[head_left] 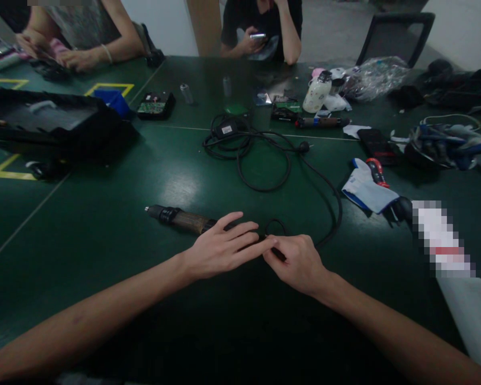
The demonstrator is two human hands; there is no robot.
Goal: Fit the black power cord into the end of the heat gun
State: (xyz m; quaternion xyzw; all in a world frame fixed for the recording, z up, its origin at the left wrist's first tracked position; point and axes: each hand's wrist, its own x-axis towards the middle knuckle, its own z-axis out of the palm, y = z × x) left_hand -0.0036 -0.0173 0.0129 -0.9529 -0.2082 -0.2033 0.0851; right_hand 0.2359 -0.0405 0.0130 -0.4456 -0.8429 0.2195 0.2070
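Note:
An electric screwdriver [188, 220] lies on the green table [152, 299], its tip pointing left. My left hand [224, 246] rests over the tool's rear end with its fingers spread, hiding that part. Just right of it, my right hand [299, 262] is closed in a pinch around the cable end behind the tool, and my left little finger reaches its fingertips. From there a black cable [339, 214] curves right and back to a coil with an adapter [226, 128] and a plug [303, 147].
A black tray-like housing [44, 123] stands at the left. Gloves [369, 190], a phone [377, 145], a bowl of tools [444, 147], a bottle [317, 92] and a second screwdriver [324, 123] are at the right. Two people sit across the table.

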